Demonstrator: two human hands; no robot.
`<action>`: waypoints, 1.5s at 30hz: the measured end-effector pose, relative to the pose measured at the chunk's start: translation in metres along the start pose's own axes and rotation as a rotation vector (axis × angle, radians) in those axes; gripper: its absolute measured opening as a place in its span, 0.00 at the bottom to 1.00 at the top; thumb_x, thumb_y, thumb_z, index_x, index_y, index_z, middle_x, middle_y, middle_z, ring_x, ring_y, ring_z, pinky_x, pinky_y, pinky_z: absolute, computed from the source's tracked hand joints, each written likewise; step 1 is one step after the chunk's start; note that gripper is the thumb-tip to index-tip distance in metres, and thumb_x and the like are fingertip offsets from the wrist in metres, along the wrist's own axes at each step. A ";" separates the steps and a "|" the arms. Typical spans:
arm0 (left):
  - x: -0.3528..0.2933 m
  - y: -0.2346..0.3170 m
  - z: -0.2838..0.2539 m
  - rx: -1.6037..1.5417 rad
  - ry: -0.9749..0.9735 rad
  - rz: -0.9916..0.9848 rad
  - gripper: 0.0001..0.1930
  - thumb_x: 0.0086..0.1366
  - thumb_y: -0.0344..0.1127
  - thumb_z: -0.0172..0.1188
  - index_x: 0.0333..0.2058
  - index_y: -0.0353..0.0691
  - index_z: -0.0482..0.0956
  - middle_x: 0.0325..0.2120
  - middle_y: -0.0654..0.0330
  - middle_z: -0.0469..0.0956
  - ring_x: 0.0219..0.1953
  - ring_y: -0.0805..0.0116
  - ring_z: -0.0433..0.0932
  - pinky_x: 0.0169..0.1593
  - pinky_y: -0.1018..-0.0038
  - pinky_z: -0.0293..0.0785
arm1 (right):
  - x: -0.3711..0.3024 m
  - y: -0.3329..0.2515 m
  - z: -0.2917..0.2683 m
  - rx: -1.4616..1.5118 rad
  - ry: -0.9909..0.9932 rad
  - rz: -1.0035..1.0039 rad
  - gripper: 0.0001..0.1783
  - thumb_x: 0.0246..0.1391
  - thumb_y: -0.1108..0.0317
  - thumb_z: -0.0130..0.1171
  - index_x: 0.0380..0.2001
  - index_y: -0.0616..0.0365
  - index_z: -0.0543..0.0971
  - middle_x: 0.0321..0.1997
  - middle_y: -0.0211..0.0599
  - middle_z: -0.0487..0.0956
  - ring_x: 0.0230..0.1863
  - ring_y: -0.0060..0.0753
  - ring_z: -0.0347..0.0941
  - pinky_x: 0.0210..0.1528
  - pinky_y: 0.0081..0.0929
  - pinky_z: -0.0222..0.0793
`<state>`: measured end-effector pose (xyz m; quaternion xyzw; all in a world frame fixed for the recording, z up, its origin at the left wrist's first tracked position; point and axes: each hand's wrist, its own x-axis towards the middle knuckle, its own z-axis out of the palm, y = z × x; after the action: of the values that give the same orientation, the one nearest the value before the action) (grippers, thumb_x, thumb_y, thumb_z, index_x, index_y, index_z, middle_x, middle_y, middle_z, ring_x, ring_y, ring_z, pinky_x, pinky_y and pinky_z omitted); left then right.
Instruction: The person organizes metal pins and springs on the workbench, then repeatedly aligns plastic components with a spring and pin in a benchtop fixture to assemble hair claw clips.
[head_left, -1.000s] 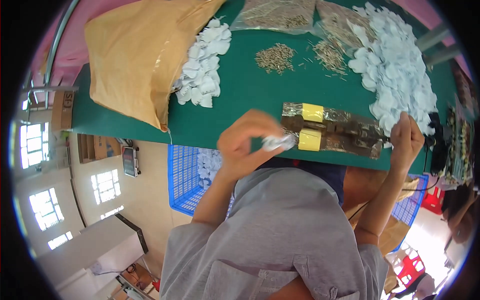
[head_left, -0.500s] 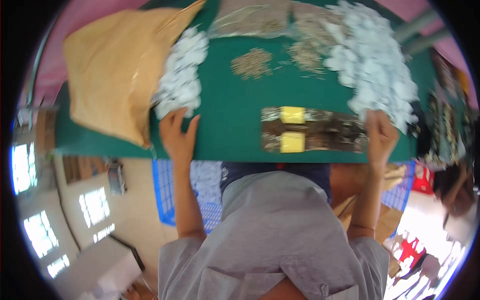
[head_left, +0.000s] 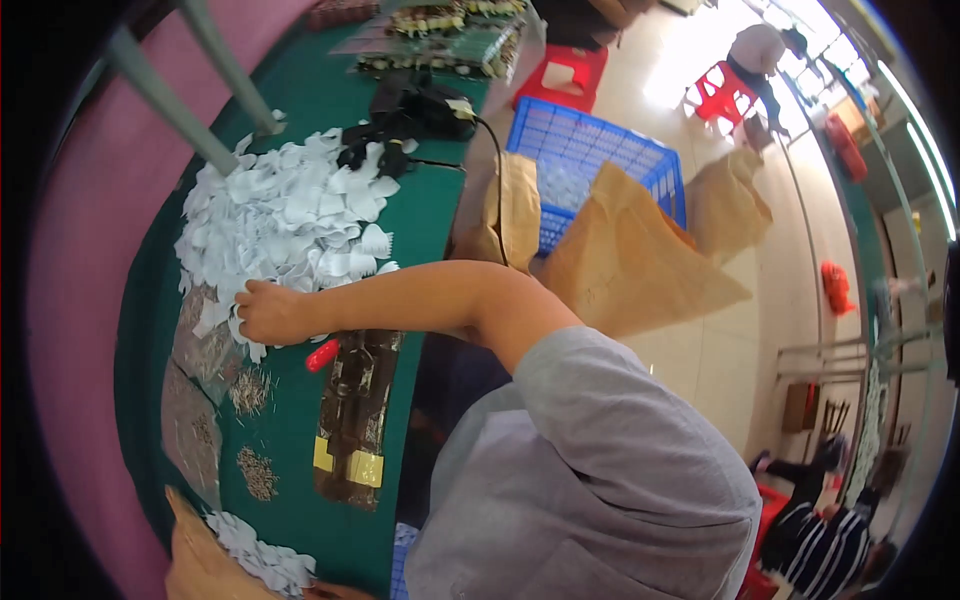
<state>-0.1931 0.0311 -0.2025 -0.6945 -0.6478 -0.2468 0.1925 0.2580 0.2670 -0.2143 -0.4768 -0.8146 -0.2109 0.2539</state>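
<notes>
My right hand [head_left: 275, 312] rests at the near edge of a large heap of flat white pieces [head_left: 285, 215], some with comb-like toothed edges. Its fingers are curled down among the pieces, and whatever they grip is hidden. Close to that wrist lies a red object [head_left: 322, 355], beside a long brown tape-covered pad [head_left: 350, 400] with two yellow patches [head_left: 365, 468]. At the bottom edge only a sliver of my left hand [head_left: 335, 592] shows, next to a smaller pile of white pieces [head_left: 262, 558]; its fingers cannot be made out.
Two small piles of thin pin-like pieces [head_left: 258, 473] lie on the green table [head_left: 420, 230] near clear bags [head_left: 190, 425]. A brown paper bag [head_left: 205, 560] stands by the left pile. Black cabled device [head_left: 415, 110], blue basket [head_left: 600, 140], paper sacks [head_left: 630, 250] and seated people are beyond.
The view has swung far to the right, bringing the floor and basket into sight. My right hand stays by the large white heap, its fingers now curled in it; my left hand has nearly left the picture.
</notes>
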 end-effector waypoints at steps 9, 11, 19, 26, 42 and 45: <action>0.056 0.074 -0.002 -0.882 -0.174 -0.295 0.17 0.72 0.40 0.66 0.45 0.28 0.81 0.32 0.50 0.82 0.28 0.60 0.77 0.33 0.66 0.76 | -0.024 0.014 -0.016 0.006 0.030 0.127 0.05 0.41 0.63 0.64 0.20 0.52 0.82 0.29 0.33 0.82 0.39 0.40 0.79 0.42 0.37 0.73; 0.061 0.086 0.000 -0.948 -0.227 -0.278 0.17 0.72 0.40 0.66 0.47 0.28 0.81 0.32 0.51 0.82 0.28 0.60 0.77 0.33 0.66 0.76 | -0.027 0.017 -0.015 0.025 0.009 0.121 0.05 0.41 0.64 0.64 0.21 0.52 0.83 0.32 0.34 0.84 0.40 0.41 0.80 0.41 0.38 0.75; 0.042 0.081 -0.009 -1.316 -0.490 -0.388 0.12 0.74 0.29 0.56 0.52 0.30 0.76 0.31 0.56 0.82 0.31 0.71 0.77 0.39 0.74 0.74 | 0.002 0.003 -0.034 0.299 0.132 0.046 0.13 0.48 0.67 0.64 0.39 0.54 0.80 0.38 0.42 0.80 0.45 0.49 0.78 0.51 0.43 0.76; 0.053 0.134 -0.022 -1.745 -0.689 -0.424 0.16 0.75 0.28 0.54 0.57 0.27 0.75 0.45 0.48 0.83 0.42 0.57 0.86 0.47 0.65 0.83 | 0.005 0.012 -0.126 1.096 -0.091 0.615 0.11 0.63 0.73 0.63 0.49 0.58 0.84 0.31 0.33 0.85 0.31 0.19 0.82 0.37 0.22 0.80; 0.090 0.214 -0.008 -1.296 -0.784 0.054 0.13 0.73 0.33 0.63 0.51 0.32 0.81 0.38 0.58 0.82 0.36 0.69 0.77 0.41 0.73 0.75 | -0.115 -0.031 -0.272 1.240 0.523 0.771 0.12 0.52 0.73 0.70 0.37 0.70 0.83 0.26 0.38 0.86 0.27 0.23 0.85 0.30 0.23 0.78; 0.086 0.248 -0.015 -1.292 -0.846 0.075 0.14 0.71 0.36 0.67 0.46 0.30 0.81 0.32 0.57 0.83 0.29 0.73 0.76 0.33 0.74 0.76 | -0.156 -0.050 -0.292 1.276 0.567 0.991 0.11 0.52 0.70 0.74 0.33 0.67 0.83 0.24 0.35 0.84 0.23 0.23 0.82 0.26 0.21 0.75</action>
<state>0.0551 0.0698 -0.1269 -0.7256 -0.3699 -0.2827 -0.5068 0.3411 -0.0309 -0.0868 -0.4729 -0.3808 0.3118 0.7309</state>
